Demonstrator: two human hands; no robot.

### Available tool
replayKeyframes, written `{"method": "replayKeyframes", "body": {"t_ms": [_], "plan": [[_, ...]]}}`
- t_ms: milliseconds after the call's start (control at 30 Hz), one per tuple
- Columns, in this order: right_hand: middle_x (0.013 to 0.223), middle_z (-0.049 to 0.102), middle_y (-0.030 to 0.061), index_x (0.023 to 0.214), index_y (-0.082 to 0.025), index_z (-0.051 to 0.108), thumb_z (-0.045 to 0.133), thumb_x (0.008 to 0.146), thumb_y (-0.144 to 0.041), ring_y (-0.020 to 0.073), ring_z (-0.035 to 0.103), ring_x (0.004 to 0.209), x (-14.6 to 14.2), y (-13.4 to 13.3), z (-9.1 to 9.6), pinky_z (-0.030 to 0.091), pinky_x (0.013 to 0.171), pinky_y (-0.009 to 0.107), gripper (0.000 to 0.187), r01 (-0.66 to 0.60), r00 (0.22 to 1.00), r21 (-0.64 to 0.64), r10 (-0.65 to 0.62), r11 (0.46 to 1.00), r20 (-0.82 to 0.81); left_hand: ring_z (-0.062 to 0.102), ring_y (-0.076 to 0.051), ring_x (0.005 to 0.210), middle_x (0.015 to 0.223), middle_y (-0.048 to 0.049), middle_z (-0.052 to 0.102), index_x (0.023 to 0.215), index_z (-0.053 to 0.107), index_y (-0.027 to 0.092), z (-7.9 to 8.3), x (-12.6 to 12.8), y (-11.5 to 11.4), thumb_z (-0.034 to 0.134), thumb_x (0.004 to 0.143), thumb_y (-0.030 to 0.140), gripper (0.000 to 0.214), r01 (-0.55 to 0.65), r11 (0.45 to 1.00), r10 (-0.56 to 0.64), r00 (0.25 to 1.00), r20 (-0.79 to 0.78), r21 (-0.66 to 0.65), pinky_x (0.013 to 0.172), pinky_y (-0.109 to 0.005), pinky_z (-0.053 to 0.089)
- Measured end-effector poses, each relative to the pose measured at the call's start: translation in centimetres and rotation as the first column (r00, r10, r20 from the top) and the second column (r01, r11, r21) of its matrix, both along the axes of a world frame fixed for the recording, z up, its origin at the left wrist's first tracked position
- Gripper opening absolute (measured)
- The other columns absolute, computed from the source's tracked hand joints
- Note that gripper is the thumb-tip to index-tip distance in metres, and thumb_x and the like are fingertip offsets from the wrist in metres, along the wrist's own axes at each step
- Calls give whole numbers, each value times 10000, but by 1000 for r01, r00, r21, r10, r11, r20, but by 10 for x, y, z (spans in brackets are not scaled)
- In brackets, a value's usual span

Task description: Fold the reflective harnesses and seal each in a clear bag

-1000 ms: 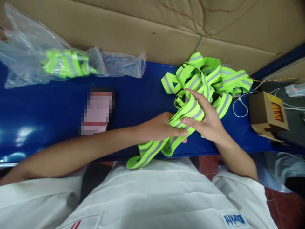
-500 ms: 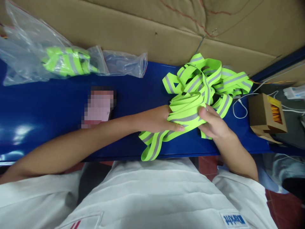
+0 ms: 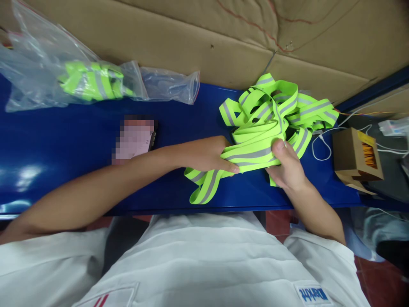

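Observation:
A folded bundle of neon-yellow reflective straps, each with a grey stripe, is stretched between my two hands above the blue table. My left hand is closed around the bundle's left end, with loops of strap hanging out below it. At the right end, my right hand pinches the straps, thumb on top and fingers underneath. Behind the bundle lies a tangled heap of the same reflective straps. Some fingers of both hands are hidden by the straps.
Clear plastic bags lie along the back left, one holding a yellow strap bundle. A blurred-out flat item rests on the blue table. At the right are a cardboard box and white cables. A cardboard panel stands behind.
My right hand has shifted slightly right and my left hand slightly left, so the bundle looks straighter and tauter. The loops hanging at the left have risen a little.

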State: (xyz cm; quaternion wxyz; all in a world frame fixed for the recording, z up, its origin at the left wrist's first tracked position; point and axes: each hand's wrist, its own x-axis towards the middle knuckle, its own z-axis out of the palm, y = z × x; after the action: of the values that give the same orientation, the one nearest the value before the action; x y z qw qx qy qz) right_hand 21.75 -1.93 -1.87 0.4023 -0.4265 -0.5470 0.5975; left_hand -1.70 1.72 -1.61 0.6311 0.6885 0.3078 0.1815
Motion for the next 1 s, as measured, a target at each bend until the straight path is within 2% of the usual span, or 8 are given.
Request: {"method": "replayKeyframes", "body": {"t_ms": [100,267,400,533,633,767,900,1000], "plan": [[1205,794,80,1288,-248,725,621,909,-776,305,695,1302,7,4,-3,608,1069,481,658,-96,995,-41,96,995,3,701,-255,1082,931,-9,783,949,777,199,0,-1,1,850,748,368,273,76,996,-74,996,-47,39,990,-284,509],[1117,811,89,1183,-229,772,591,887,-838,299,722,1246,21,15,-10,631,1015,464,700,-206,975,-85,212,975,65,700,-271,1093,903,-20,773,945,772,183,-3,0,-2,830,764,397,287,59,995,-49,991,-125,79,997,-287,503],[1206,791,60,1277,-268,731,690,881,-756,276,709,1266,21,20,-10,616,1040,433,630,-121,990,29,118,992,82,709,-252,999,943,-31,775,988,765,163,-4,0,-3,809,783,454,358,57,989,-40,992,-123,138,909,-276,522],[1343,733,34,1384,-317,661,643,956,-692,256,680,1312,13,17,-5,570,1121,438,569,-66,990,209,37,976,137,697,-217,851,895,-22,765,1030,761,150,-2,-1,-3,754,826,483,391,40,980,-13,990,-142,194,789,-268,524],[1431,669,61,1402,-299,633,660,993,-580,265,640,1359,7,12,-1,554,1144,440,497,0,966,428,-110,904,232,670,-198,769,814,-12,737,997,760,139,-2,-1,-3,744,822,461,367,-13,978,49,985,-168,210,718,-265,503],[1413,640,87,1364,-296,627,664,1012,-476,255,689,1235,3,8,-1,613,1037,416,397,114,884,662,-380,740,272,595,-152,651,712,11,671,845,732,131,-3,2,-5,726,833,453,323,-22,987,50,983,-175,156,623,-250,440],[1359,703,109,1379,-243,650,498,1093,-454,274,686,1272,3,5,-1,594,1069,440,386,-76,831,667,-322,742,453,584,-140,651,710,16,665,784,694,139,-2,5,-8,733,837,429,297,-60,993,73,988,-136,99,611,-238,430],[1579,559,159,1573,-199,481,607,984,-665,349,559,1458,2,2,-5,503,1196,508,762,-245,779,607,-220,756,588,556,-131,640,692,20,648,764,678,150,1,6,-12,727,855,436,305,-71,991,80,993,-86,110,606,-233,419]]}}
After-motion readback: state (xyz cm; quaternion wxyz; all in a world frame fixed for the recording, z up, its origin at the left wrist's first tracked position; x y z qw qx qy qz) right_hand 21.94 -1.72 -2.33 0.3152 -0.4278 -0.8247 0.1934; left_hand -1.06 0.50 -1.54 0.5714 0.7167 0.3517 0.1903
